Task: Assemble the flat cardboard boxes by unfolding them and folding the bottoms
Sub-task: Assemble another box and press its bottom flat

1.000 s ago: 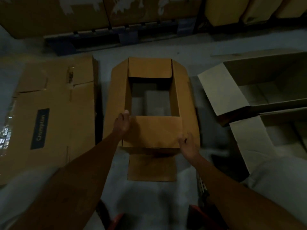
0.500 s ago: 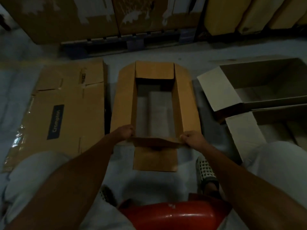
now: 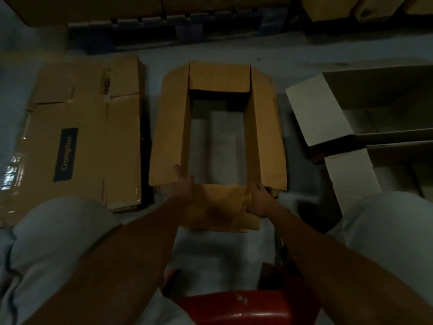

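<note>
Gripping the open box (image 3: 173, 127) on pale floor (image 3: 234, 48) — both hands (image 3: 184, 187) (image 3: 259, 200) pinch its near corners.

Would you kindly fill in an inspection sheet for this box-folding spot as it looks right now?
Surface: pale floor, dimly lit.
Job's things: open brown box standing in the middle, floor visible through it; flat box stack to its left, printed label facing up.
Clutter: two opened white-lined boxes on the right.
Hands: left hand and right hand grip the box's near corners by the near flap.
Cables: nothing seen.
Surroundings: stacked cartons and dark pallet behind; red seat below.
</note>
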Motion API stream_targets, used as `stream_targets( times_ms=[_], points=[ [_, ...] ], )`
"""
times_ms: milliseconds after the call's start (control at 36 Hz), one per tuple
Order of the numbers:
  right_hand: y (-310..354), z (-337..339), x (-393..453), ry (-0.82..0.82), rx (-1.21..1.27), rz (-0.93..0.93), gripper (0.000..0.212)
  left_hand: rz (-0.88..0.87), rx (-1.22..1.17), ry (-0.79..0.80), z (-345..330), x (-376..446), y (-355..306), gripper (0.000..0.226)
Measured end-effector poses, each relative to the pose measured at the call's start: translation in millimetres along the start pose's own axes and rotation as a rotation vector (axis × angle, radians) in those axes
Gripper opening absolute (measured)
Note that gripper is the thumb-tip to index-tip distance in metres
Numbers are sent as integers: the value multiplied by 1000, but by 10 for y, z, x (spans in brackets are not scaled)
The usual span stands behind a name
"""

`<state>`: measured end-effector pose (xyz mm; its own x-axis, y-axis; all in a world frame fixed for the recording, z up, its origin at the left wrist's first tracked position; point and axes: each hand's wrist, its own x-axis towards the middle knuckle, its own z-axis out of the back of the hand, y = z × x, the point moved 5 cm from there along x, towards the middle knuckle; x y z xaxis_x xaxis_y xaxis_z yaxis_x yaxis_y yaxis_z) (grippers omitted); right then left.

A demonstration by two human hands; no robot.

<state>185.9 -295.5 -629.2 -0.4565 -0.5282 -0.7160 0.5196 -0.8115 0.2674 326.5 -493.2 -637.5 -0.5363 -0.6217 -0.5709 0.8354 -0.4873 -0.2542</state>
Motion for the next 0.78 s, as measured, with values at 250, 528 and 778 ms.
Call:
stream_targets(
  times_ms=[250, 528, 778],
  points=[
    [-123, 42, -134, -32, -12, -143, 64, -12, 38, -2, -433, -437, 43, 46],
    [100, 153, -280, -447, -370, -263, 55, 242, 226, 6, -150, -329, -155, 81],
    [-103, 69, 76, -278, 58, -344, 105, 274, -156, -130, 166, 328, -209, 92]
  ],
)
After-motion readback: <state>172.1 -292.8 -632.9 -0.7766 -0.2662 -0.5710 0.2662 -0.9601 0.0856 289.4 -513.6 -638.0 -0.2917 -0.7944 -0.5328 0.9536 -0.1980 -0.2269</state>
